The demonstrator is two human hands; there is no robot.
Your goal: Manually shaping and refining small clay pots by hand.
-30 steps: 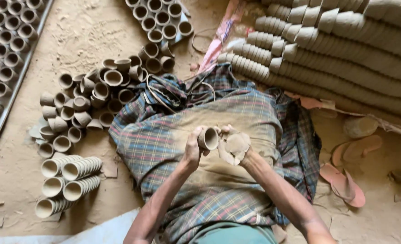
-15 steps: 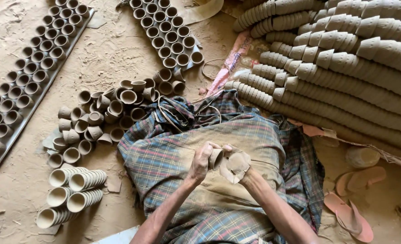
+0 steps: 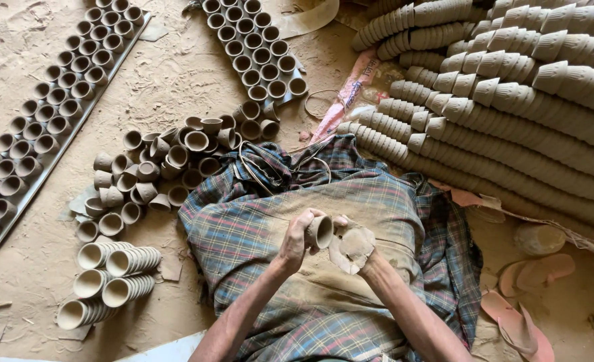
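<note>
One small clay cup [image 3: 321, 231] pinched on its side in left hand [image 3: 295, 238], fingers clamped round the wall, above plaid-covered lap [image 3: 256, 234]. Right hand [image 3: 354, 247] at 3 o'clock of cup, palm clay-caked, fingers part-curled, just beside the rim. Likely smoothing step. Loose cups heaped [image 3: 163, 167] at 10 o'clock; nested stacks [image 3: 119, 261] at 9.

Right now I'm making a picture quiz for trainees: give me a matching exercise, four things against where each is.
Things:
1. clay cup
2. pink sandals
3. nested cup stacks
4. long stacked rows of cups

Places:
A. upper right
B. held in the left hand
C. ground, lower left
D. ground, lower right

Pairs: 1-B, 2-D, 3-C, 4-A
</note>
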